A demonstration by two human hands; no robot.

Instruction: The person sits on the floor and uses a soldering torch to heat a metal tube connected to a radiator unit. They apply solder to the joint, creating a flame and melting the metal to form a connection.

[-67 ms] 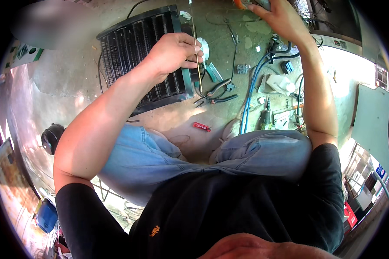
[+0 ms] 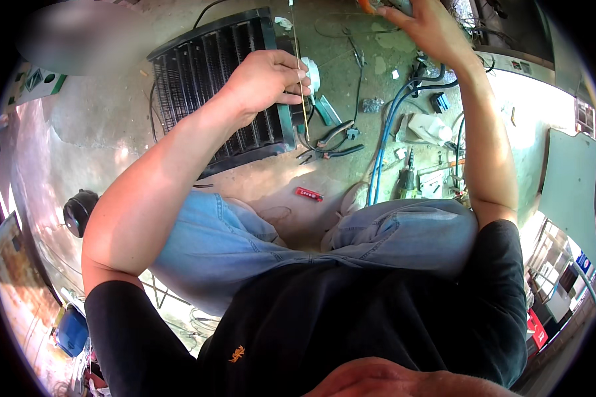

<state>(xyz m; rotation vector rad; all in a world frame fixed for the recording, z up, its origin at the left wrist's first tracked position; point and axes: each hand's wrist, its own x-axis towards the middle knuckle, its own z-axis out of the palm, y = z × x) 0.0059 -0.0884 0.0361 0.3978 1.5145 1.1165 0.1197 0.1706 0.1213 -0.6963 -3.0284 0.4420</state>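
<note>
My left hand (image 2: 265,81) pinches a thin brass-coloured rod (image 2: 306,122) that stands nearly upright between its fingers and runs on toward the upper edge. Beneath that hand and forearm lies a black slatted metal panel (image 2: 205,73) with wire fins. A round white thing (image 2: 313,74) shows just beyond my fingertips. At the top edge my right hand (image 2: 437,33) is closed around a grey and orange tool (image 2: 366,6), mostly cut off by the picture's edge, so its kind is unclear.
Pliers (image 2: 341,152) lie right of the panel, near a green strip (image 2: 326,111). Blue hoses (image 2: 385,132) run across the floor toward my legs. A white bottle (image 2: 430,129) and a green-handled tool (image 2: 407,178) lie under my right arm. A small red object (image 2: 308,194) rests between my feet.
</note>
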